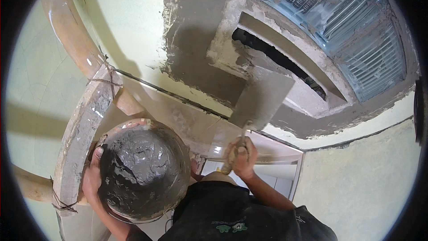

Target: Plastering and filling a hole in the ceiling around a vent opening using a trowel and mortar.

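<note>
My left hand [92, 174] grips the rim of a round bucket [178, 160] of wet grey mortar [141, 160] on the left. My right hand [240, 157] is wrapped around the handle of a trowel, whose flat, mortar-smeared blade [263, 96] points up toward the lower left part of a long, narrow, dark opening [281, 60] with a pale frame [339, 98]. Grey render [189, 49] surrounds the opening. The blade's far end overlaps the frame's lower edge; whether it touches cannot be told.
A plank [82, 134] caked with grey is tied with wire to wooden poles [71, 35] along the left. A bluish, mortar-spattered slatted panel [365, 71] is above the opening. Pale walls [356, 183] stand either side. A tiled ledge [169, 107] runs behind the bucket.
</note>
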`<move>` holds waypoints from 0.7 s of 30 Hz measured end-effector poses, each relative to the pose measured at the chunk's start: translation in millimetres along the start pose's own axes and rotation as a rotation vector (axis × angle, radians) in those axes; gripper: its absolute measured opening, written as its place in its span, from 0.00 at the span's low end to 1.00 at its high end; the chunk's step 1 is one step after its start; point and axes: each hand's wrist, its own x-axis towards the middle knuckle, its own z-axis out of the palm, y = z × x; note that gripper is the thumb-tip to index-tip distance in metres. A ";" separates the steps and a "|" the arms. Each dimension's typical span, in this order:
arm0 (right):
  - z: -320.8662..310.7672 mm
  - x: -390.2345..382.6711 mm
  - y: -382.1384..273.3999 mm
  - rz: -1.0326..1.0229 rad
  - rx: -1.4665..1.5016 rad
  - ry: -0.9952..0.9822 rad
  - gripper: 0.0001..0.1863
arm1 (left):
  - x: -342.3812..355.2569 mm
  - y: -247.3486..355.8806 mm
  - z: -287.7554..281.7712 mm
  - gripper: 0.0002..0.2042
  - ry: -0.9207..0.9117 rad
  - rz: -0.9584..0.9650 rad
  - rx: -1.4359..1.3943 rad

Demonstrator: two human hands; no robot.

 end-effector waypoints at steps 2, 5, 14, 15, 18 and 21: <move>19.1 2.5 7.7 0.059 0.155 -0.015 0.23 | -0.2 3.9 0.8 0.24 -0.003 0.011 -0.010; 34.1 8.1 10.8 0.130 0.339 -0.023 0.19 | -0.8 -1.3 -0.4 0.24 -0.005 0.010 -0.039; 37.3 -2.8 25.5 0.124 0.047 -0.031 0.12 | -2.1 1.7 0.6 0.23 0.001 0.017 -0.033; 30.0 -7.2 26.6 0.091 -0.071 -0.038 0.12 | -2.3 4.1 0.6 0.23 0.018 0.020 0.013; 6.3 -18.7 27.8 0.065 -0.037 -0.024 0.14 | -1.6 -2.1 -1.1 0.24 0.017 0.032 0.005; 3.6 -9.5 23.6 0.026 0.006 -0.035 0.17 | -3.1 -1.4 -1.9 0.24 0.004 0.029 0.029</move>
